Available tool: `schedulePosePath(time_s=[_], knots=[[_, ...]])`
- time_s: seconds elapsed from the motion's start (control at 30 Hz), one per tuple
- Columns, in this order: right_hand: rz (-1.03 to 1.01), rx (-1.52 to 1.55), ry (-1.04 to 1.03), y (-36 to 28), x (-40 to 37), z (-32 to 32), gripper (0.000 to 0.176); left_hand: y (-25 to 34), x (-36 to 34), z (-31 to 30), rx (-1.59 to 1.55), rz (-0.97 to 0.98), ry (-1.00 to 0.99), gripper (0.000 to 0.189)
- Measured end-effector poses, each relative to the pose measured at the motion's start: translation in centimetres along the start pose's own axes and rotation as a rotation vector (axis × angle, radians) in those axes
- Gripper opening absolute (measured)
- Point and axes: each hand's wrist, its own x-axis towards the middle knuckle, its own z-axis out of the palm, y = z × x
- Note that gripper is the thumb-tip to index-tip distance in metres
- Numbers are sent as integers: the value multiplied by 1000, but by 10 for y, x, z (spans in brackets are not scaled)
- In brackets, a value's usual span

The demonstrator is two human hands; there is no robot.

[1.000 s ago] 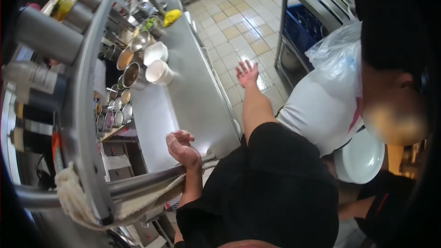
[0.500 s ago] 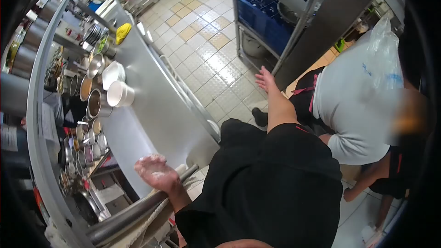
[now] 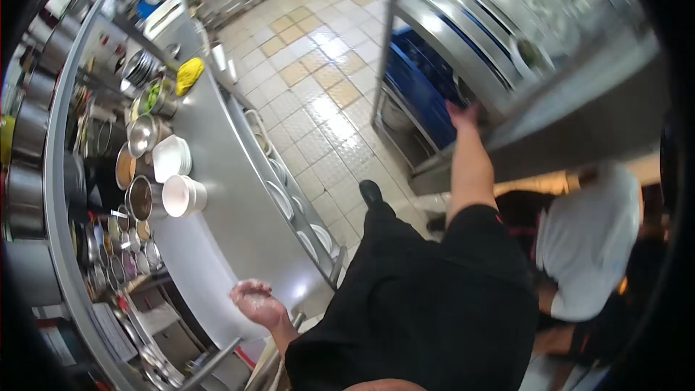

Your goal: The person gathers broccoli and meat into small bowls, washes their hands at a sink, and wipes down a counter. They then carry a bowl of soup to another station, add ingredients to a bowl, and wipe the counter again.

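Head view: a kitchen. The right hand (image 3: 463,114) reaches to the near edge of a blue crate (image 3: 422,87) in a metal rack (image 3: 391,7) at right, below large trays (image 3: 449,29); blur hides whether it grips anything. The left hand (image 3: 258,304), half-curled, white-coated and apparently empty, is by the steel table's (image 3: 246,166) near end. Tight clearance could make knuckles strike a tray; shiny floor tiles (image 3: 326,127), if wet, could cause slipping.

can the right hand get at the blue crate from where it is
Probably yes: the right hand is stretched out right beside the blue crate, and nothing seems to block the way between them, though blur hides whether the fingers touch it.
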Motion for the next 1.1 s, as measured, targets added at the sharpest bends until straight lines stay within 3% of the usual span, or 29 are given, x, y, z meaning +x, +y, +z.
schedulePosePath(time_s=[0.03,0.1,0.17,0.27,0.33,0.4,0.53,0.6,0.7,0.77,0.8,0.87,0.9,1.0,1.03,1.1], knots=[[-206,-249,-91,-7,40,-24,64,-16,18,13,-20,-43,-46,27],[-294,-188,14,-3,56,-18,65,-44,47,56,-33,-119,-101,26],[-315,-95,206,5,34,9,47,-67,73,110,-16,-178,-158,24],[-303,-140,126,-5,37,-7,31,-98,123,176,6,-251,-244,23],[-339,-417,156,-6,34,-28,30,-112,154,215,14,-297,-298,24],[-224,-198,369,16,-24,23,30,-121,190,254,12,-316,-391,24],[-302,-355,326,56,-61,24,38,-140,275,317,95,-363,-493,26],[-237,-508,401,100,-99,78,35,-150,319,352,115,-362,-502,28],[-97,-612,414,145,-97,99,26,-155,391,399,111,-368,-565,27],[-42,-606,471,203,-112,149,9,-153,441,426,108,-357,-630,28],[-25,-545,469,215,-101,125,6,-152,467,440,102,-346,-657,28],[283,-932,302,200,-43,40,11,-148,516,467,118,-307,-682,28],[531,-841,554,226,-51,84,10,-146,538,480,121,-307,-686,28],[160,-757,602,290,-27,93,16,-148,600,514,143,-299,-723,27],[75,-805,548,298,-10,95,28,-153,621,524,171,-299,-740,27],[-21,-730,531,332,17,170,31,-164,663,545,234,-288,-760,27]])
